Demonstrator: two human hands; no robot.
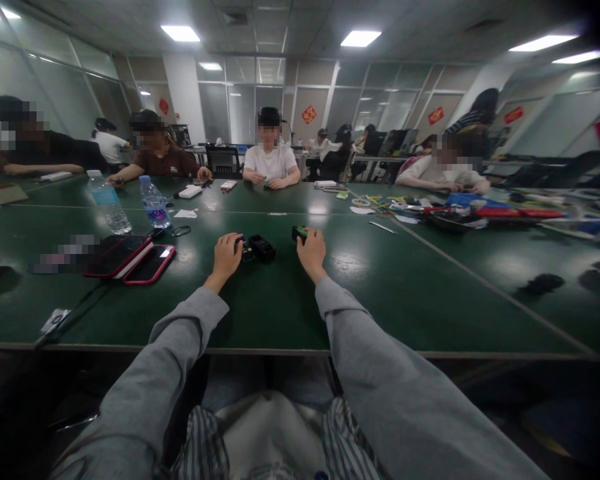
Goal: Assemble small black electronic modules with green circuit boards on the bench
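- Black case [263,248] lies on the table at 12 o'clock from the wearer's seat, between two bare hands and touching neither.
- Left hand [227,257], at 11 o'clock, curls beside small dark parts [249,254] next to the case; whether its fingers grip anything cannot be told.
- Right hand [311,250], near 12:30, closes thumb and fingers around a small dark box [298,233] with a green top.
- Handling appears to be under way: the box is in hand, while case and parts lie apart, not joined. How much is finished and how much remains cannot be judged from this view.
- Dark green table [280,313], glossy under ceiling lights [180,33], carries a red-edged phone [150,264] at 10 o'clock, two water bottles [155,203] at 11, and a tangle of cables [380,203] at 1.
- Across the table at 12 o'clock, a co-worker in a white shirt [271,160] sits with both hands on the surface; others work around the office, before glass partitions [215,93] and red wall decorations [309,115].
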